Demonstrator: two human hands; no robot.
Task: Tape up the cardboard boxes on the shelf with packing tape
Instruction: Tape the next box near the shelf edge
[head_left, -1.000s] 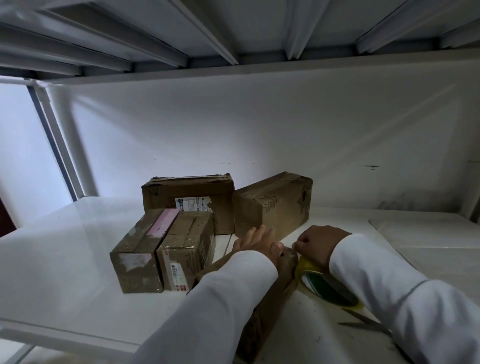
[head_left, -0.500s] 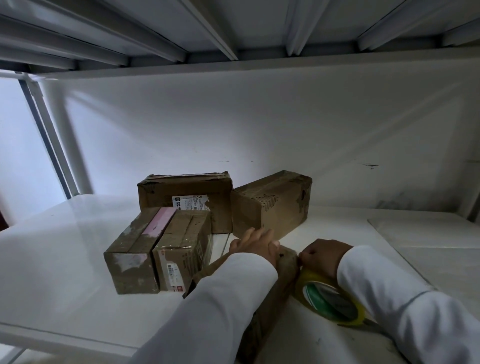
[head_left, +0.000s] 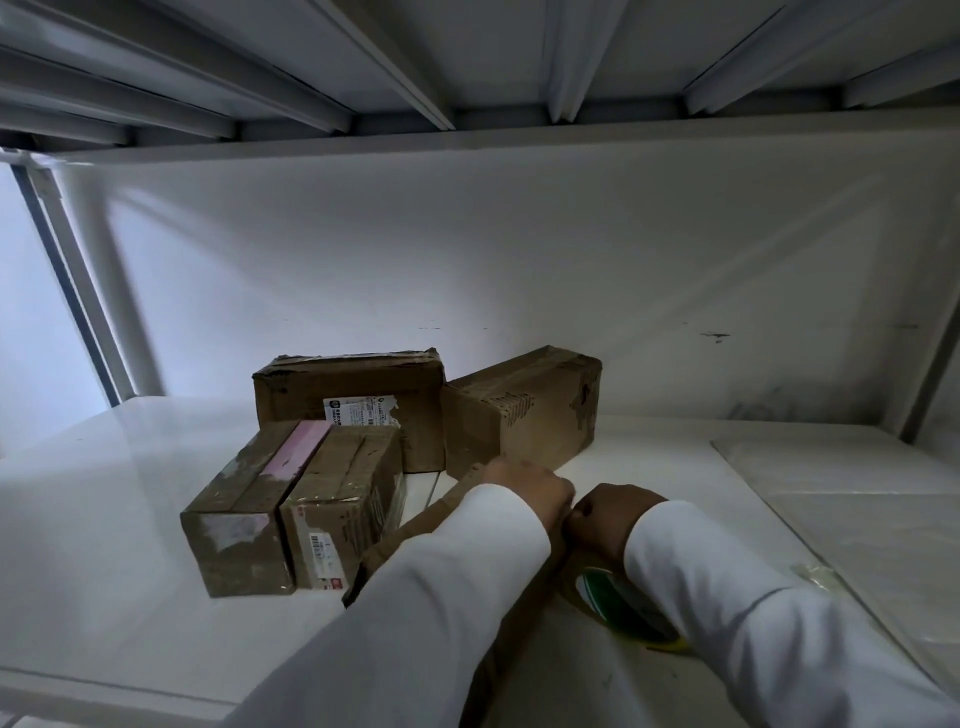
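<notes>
- Pressing my left hand on the near box, fingers hidden.
- My right hand grips the tape roll; I'd pull it taut along the seam.

Taking the long box under the two hands as landmark: just to its left, a pair of boxes is blocking the shelf, and behind it two more boxes are standing against the back wall. Bare shelf is lying open left of that pair. The tape roll is sitting just to its right, with open shelf beyond. The upper shelf is hanging above.
</notes>
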